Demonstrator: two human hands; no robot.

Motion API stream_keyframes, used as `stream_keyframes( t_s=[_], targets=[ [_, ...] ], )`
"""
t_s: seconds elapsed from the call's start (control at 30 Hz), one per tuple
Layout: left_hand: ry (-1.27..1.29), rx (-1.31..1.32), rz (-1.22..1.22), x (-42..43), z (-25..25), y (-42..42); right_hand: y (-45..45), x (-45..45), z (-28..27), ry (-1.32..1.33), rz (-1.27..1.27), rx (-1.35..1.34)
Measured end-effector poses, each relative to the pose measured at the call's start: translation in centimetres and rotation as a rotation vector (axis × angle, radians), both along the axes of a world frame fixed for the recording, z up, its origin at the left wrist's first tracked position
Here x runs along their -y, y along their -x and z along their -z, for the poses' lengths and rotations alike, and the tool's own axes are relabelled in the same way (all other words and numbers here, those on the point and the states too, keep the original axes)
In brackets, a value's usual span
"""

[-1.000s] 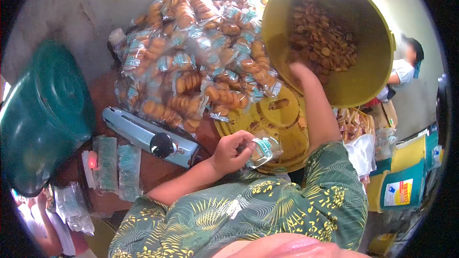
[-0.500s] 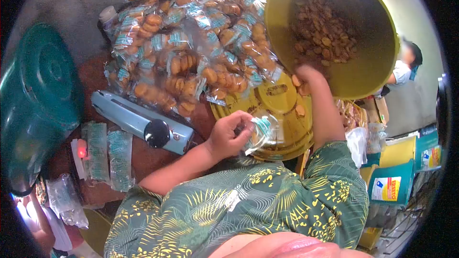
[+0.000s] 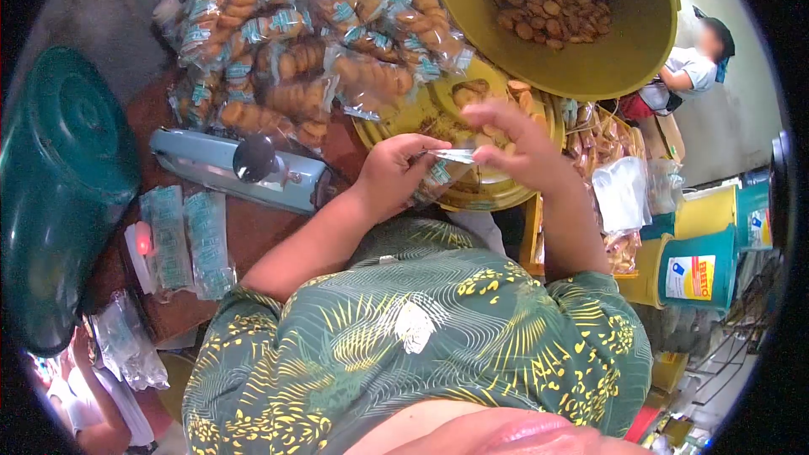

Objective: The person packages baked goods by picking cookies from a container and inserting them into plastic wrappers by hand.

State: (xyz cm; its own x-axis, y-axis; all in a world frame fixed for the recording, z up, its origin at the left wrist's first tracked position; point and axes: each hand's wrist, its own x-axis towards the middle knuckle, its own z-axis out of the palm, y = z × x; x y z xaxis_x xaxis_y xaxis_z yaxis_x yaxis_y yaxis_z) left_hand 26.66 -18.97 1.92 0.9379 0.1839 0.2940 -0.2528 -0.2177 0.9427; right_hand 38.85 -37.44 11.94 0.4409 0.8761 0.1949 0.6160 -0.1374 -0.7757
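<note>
My left hand pinches a small clear plastic bag with teal print, its mouth turned towards the right. My right hand is at that mouth, fingers curved and apart, the thumb by the bag's edge. Pale round biscuits show behind the right fingers; whether any touch the hand is unclear. Under both hands lies a yellow lid with more biscuits near its far edge. A tilted yellow bucket with loose brown biscuits stands beyond it.
Filled biscuit packs are heaped at the back left. A blue bag sealer lies left of my arm, near flat printed bags. A green plastic tub stands far left. People are at right and lower left.
My right hand has come back from the bucket's rim to the bag in my left hand. The camera view has shifted, so the bucket and packs sit higher.
</note>
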Motion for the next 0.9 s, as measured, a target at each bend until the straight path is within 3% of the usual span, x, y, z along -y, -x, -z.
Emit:
stream_keyframes(
  t_s=[0.13, 0.17, 0.27, 0.37, 0.47, 0.57, 0.67, 0.77, 0.87, 0.9],
  targets=[
    [-0.109, -0.046, 0.061, 0.1, 0.1, 0.1, 0.9, 1.0, 1.7, 0.295, 0.172, 0.184],
    [-0.145, -0.042, 0.053, 0.1, -0.1, 0.2, 0.3, 1.5, 2.3, 0.202, 0.29, 0.18],
    [-0.214, -0.025, 0.031, 0.1, -0.3, 0.4, -2.5, 1.5, 3.1, 0.255, 0.56, 0.178],
    [-0.226, 0.024, 0.011, 0.1, -0.1, 0.3, -4.7, 1.8, 6.0, 0.426, 0.507, 0.498],
    [-0.266, 0.034, -0.015, -0.1, 0.0, 0.2, -4.1, 1.7, 6.5, 0.34, 0.511, 0.629],
    [-0.292, 0.029, -0.018, -0.1, -0.2, 0.3, -4.9, 1.9, 6.9, 0.493, 0.611, 0.232],
    [-0.323, 0.065, -0.032, -0.2, -0.2, 0.1, -3.1, 1.9, 3.2, 0.29, 0.526, 0.0],
    [-0.324, 0.072, -0.049, 0.0, 0.0, 0.1, -4.0, 3.0, 5.1, -0.105, 0.381, -0.31],
    [-0.323, 0.067, -0.016, -0.1, 0.1, 0.1, -2.4, 2.2, 3.2, 0.196, 0.102, -0.032],
    [-0.325, 0.097, 0.009, 0.0, 0.4, 0.0, -1.7, 1.6, 3.0, 0.187, 0.1, -0.022]
  ],
)
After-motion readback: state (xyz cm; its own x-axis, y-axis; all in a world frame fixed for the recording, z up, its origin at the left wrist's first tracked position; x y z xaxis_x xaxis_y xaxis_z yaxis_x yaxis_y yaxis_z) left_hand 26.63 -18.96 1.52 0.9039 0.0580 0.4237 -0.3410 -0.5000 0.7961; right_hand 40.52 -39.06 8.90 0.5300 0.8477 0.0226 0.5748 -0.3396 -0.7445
